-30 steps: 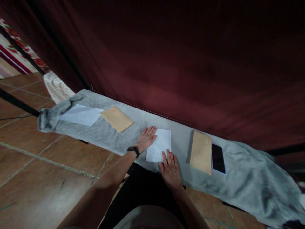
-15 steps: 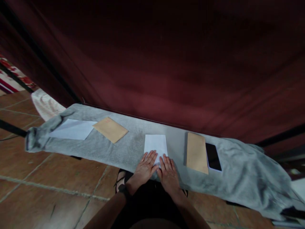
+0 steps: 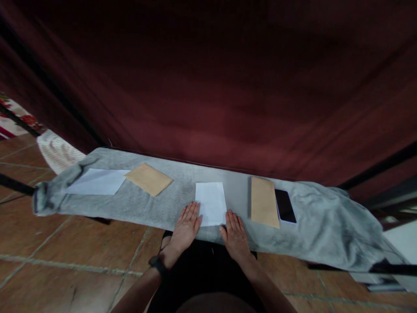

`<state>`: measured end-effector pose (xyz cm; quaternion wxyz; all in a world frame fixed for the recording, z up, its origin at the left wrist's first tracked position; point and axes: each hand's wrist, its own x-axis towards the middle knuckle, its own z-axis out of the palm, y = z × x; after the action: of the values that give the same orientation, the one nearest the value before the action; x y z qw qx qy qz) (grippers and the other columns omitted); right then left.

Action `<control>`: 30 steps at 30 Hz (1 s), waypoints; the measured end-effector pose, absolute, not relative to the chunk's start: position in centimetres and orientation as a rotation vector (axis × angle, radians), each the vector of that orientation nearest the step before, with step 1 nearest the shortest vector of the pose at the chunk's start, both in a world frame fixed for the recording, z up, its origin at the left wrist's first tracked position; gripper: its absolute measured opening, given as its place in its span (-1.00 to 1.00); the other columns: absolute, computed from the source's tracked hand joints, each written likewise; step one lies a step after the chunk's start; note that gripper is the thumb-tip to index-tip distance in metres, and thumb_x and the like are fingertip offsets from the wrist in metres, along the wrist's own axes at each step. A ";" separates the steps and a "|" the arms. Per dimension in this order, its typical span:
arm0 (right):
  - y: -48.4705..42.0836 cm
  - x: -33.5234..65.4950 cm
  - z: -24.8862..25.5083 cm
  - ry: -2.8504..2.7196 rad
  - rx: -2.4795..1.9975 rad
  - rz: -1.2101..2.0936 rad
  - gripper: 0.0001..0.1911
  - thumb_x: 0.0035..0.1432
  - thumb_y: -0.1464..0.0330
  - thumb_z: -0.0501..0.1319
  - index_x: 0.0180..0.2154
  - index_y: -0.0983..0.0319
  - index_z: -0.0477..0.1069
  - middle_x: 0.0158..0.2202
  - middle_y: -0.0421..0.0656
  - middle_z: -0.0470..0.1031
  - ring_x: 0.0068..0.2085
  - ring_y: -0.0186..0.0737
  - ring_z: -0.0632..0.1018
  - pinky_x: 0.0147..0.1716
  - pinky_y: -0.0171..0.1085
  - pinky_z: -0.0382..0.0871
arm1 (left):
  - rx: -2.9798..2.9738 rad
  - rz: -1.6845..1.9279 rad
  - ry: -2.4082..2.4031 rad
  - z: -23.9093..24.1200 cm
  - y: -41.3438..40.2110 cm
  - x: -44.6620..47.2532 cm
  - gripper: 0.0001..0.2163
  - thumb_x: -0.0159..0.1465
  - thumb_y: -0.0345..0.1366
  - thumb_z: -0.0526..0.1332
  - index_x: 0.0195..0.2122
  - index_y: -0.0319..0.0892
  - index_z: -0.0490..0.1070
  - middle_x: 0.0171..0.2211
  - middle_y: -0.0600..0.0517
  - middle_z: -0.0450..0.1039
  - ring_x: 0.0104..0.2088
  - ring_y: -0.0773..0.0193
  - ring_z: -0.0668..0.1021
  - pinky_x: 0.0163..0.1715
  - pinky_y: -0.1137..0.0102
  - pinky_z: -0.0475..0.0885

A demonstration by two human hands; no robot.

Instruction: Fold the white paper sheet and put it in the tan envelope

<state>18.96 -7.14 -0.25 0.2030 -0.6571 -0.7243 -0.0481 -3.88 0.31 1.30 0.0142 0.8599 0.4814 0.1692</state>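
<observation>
A white sheet of paper (image 3: 211, 202), apparently folded, lies flat on the grey cloth in front of me. At its left edge rests my left hand (image 3: 187, 227), fingers stretched out and thumb on or beside the paper. My right hand (image 3: 235, 234) lies flat by the lower right corner, its fingers extended along that edge. Neither hand grips anything. To the right is a brown envelope (image 3: 264, 202), with a dark-screened phone (image 3: 285, 206) against its right side. Leftward, another brown envelope (image 3: 149, 179) touches or overlaps a larger white sheet (image 3: 97, 181).
Grey cloth (image 3: 182, 174) covers a long narrow bench, bunched at both ends. Behind it hangs a dark red curtain (image 3: 208, 121). Brown floor tiles (image 3: 81, 256) show below, and a striped cloth (image 3: 58, 152) hangs at the left.
My hands have moved apart, from lying together on the paper's lower part to its left and right edges. More of the paper shows. The view has shifted slightly.
</observation>
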 end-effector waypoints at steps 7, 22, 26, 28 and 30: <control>-6.7 17.7 0.2 -2.099 -1.739 -0.014 -0.49 0.45 0.27 -0.05 0.32 0.33 0.23 0.34 0.03 0.25 0.35 -0.06 0.29 0.34 0.03 0.16 | 2.711 0.367 1.172 2.0 2.0 3.3 -0.49 0.49 -0.21 -0.20 0.44 -0.20 -0.04 0.41 -0.14 0.09 0.41 0.16 0.15 0.37 0.08 0.12; 2.6 18.4 1.6 -2.147 -1.674 0.226 -0.46 0.50 0.26 -0.19 0.35 0.31 0.17 0.37 -0.05 0.21 0.38 -0.16 0.24 0.39 -0.04 0.07 | 2.703 0.217 1.466 1.1 5.6 3.8 -0.48 0.44 -0.30 -0.13 0.40 -0.31 0.07 0.41 -0.18 0.08 0.43 0.10 0.08 0.38 0.09 0.05; 6.0 18.1 1.1 -2.226 -1.706 0.243 -0.47 0.50 0.22 -0.20 0.36 0.23 0.15 0.40 -0.11 0.15 0.40 -0.15 0.20 0.40 -0.01 0.01 | 2.663 0.208 1.554 1.0 7.2 3.1 -0.48 0.43 -0.32 -0.14 0.39 -0.33 0.09 0.39 -0.18 0.13 0.42 0.13 0.12 0.38 0.11 0.06; 6.9 18.5 0.7 -2.232 -1.739 0.225 -0.47 0.50 0.21 -0.17 0.36 0.22 0.14 0.41 -0.12 0.11 0.40 -0.13 0.19 0.40 0.01 -0.02 | 2.656 0.235 1.589 1.0 7.9 2.4 -0.48 0.44 -0.30 -0.14 0.39 -0.32 0.10 0.39 -0.16 0.13 0.42 0.14 0.13 0.39 0.14 0.04; 7.5 18.9 0.3 -2.211 -1.786 0.195 -0.46 0.49 0.20 -0.15 0.37 0.23 0.13 0.42 -0.11 0.06 0.41 -0.10 0.18 0.40 0.03 -0.05 | 2.649 0.265 1.624 1.0 8.4 1.6 -0.48 0.44 -0.27 -0.14 0.39 -0.31 0.12 0.39 -0.15 0.13 0.41 0.15 0.14 0.39 0.15 0.03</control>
<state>18.90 7.55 0.33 0.1458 -0.6201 -0.7679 0.0678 1.63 8.39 0.96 0.0116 0.8494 0.5208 0.0848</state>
